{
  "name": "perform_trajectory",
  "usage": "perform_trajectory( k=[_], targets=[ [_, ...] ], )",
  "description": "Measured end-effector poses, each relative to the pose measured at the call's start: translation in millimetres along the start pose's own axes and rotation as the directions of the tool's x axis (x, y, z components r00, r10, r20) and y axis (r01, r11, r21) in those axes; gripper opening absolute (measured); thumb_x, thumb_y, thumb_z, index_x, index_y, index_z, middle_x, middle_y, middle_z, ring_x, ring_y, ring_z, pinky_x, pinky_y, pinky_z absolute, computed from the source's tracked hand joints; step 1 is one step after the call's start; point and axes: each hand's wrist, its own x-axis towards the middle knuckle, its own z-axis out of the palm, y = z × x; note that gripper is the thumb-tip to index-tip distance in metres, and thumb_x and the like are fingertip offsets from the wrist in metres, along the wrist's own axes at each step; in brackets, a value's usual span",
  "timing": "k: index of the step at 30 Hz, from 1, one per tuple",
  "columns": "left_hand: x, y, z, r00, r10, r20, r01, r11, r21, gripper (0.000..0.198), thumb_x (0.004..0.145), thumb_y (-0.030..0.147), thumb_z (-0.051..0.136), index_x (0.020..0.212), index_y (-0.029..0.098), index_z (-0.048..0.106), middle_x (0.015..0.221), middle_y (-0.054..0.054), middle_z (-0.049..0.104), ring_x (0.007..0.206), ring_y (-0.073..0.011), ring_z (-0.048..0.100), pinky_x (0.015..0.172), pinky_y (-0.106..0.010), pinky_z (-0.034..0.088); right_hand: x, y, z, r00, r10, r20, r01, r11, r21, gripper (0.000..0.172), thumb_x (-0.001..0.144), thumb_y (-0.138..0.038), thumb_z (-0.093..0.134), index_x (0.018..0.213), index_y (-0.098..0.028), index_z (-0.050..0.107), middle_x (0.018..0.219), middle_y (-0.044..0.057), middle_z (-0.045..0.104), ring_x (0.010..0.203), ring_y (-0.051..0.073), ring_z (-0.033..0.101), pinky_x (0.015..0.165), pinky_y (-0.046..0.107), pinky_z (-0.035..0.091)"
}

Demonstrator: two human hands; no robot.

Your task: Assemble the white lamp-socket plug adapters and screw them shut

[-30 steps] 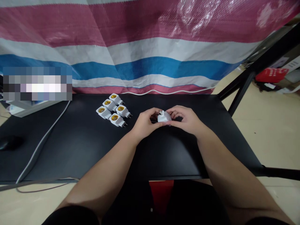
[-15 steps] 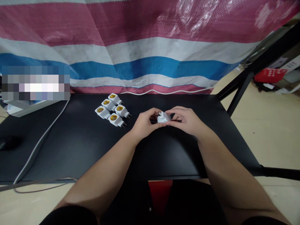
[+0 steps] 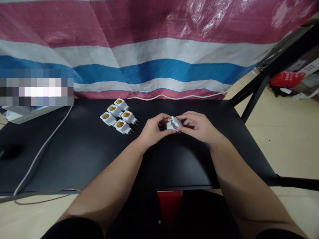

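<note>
Since the frame half a second ago, the white housing has changed: it then showed as one closed body and now shows a dark, uneven gap, its right portion tilted away from its left; both hands have barely shifted. The housing is between the hands, right of centre over the rear half of the black table; whether it touches the tabletop cannot be determined. The left hand is partly closed, thumb at the near edge of the left portion and fingers curled behind it, gripping that side. The right hand is likewise partly closed, thumb and forefinger pinching the right portion, the other fingers bent beneath. Detail within the gap is too small to identify. Well to the left of the housing, five white sockets with gold-coloured interiors lie closely grouped, their visible pins pointing rightward. A grey cable crosses the table's left side, near a dark mouse. A white cable runs along the rear edge, before a striped sheet.
</note>
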Motion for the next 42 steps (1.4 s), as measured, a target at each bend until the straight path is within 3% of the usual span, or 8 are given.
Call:
perform_trajectory(
  k=[6,12,17,22,27,31,37,42],
  targets=[
    [-1,4,-0.4,0.999,-0.049,-0.004,0.050,0.999,0.008,0.051,0.077,0.035,0.096,0.119,0.021,0.069,0.088,-0.001,0.072,0.074,-0.0154,0.069,0.064,-0.027,0.053,1,-1,2,0.999,0.030,-0.021,-0.029,0.998,0.050,0.038,0.089,-0.042,0.088,0.122,-0.026,0.079,0.123,0.010,0.072,0.080,0.021,0.076,0.073,0.039,0.067],
    [-1,6,1.0,0.998,-0.062,0.000,0.062,0.998,0.005,0.050,0.078,0.032,0.094,0.118,0.022,0.067,0.086,-0.001,0.071,0.071,-0.0146,0.066,0.061,-0.026,0.050,4,3,2,0.997,-0.056,-0.047,0.054,0.998,-0.041,0.040,0.085,-0.041,0.091,0.120,-0.026,0.079,0.113,0.007,0.073,0.085,0.022,0.072,0.081,0.043,0.066],
    [0,5,0.7,0.997,-0.074,-0.022,0.073,0.996,-0.043,0.049,0.080,0.033,0.092,0.120,0.022,0.066,0.094,-0.002,0.072,0.073,-0.0138,0.067,0.063,-0.026,0.052,7,5,5,0.988,-0.072,-0.136,0.079,0.996,0.047,0.040,0.084,-0.036,0.091,0.119,-0.024,0.077,0.117,0.008,0.069,0.086,0.020,0.071,0.082,0.040,0.064],
    [3,1,-4.2,0.968,-0.166,-0.187,0.160,0.986,-0.046,0.050,0.077,0.035,0.093,0.115,0.022,0.063,0.101,-0.003,0.072,0.073,-0.0135,0.068,0.063,-0.025,0.054,8,16,1,0.975,0.023,-0.220,-0.027,0.999,-0.017,0.045,0.082,-0.034,0.089,0.123,-0.023,0.073,0.117,0.009,0.071,0.083,0.020,0.068,0.075,0.038,0.061],
    [6,-1,-10.3,0.917,-0.191,-0.350,0.199,0.980,-0.013,0.044,0.079,0.038,0.093,0.105,0.023,0.061,0.103,-0.001,0.070,0.063,-0.0083,0.059,0.056,-0.023,0.049,9,21,-2,0.995,0.043,-0.088,-0.069,0.947,-0.313,0.033,0.080,-0.025,0.085,0.111,-0.024,0.074,0.107,0.007,0.072,0.091,0.025,0.064,0.077,0.039,0.056],
    [6,-1,-10.7,0.921,-0.181,-0.346,0.192,0.981,-0.002,0.043,0.077,0.036,0.093,0.104,0.023,0.061,0.096,0.001,0.067,0.061,-0.0077,0.054,0.056,-0.024,0.045,10,23,0,0.998,0.057,-0.014,-0.059,0.947,-0.315,0.033,0.081,-0.036,0.087,0.111,-0.024,0.077,0.111,0.009,0.072,0.098,0.028,0.066,0.079,0.041,0.059],
    [6,-1,-9.3,0.949,-0.165,-0.268,0.159,0.986,-0.046,0.037,0.077,0.028,0.090,0.100,0.023,0.060,0.088,0.000,0.069,0.068,-0.0127,0.063,0.064,-0.027,0.051,16,52,-5,0.934,0.050,-0.352,-0.197,0.897,-0.396,0.023,0.090,-0.031,0.072,0.108,-0.019,0.080,0.108,0.014,0.074,0.091,0.028,0.070,0.086,0.048,0.063],
    [6,-2,-10.2,0.955,-0.161,-0.250,0.157,0.987,-0.037,0.035,0.074,0.025,0.089,0.096,0.021,0.062,0.095,-0.002,0.073,0.075,-0.0146,0.068,0.070,-0.028,0.055,21,72,-10,0.906,0.126,-0.405,-0.312,0.844,-0.436,0.023,0.086,-0.023,0.071,0.104,-0.019,0.084,0.101,0.012,0.077,0.083,0.025,0.071,0.091,0.049,0.065]
  ],
)
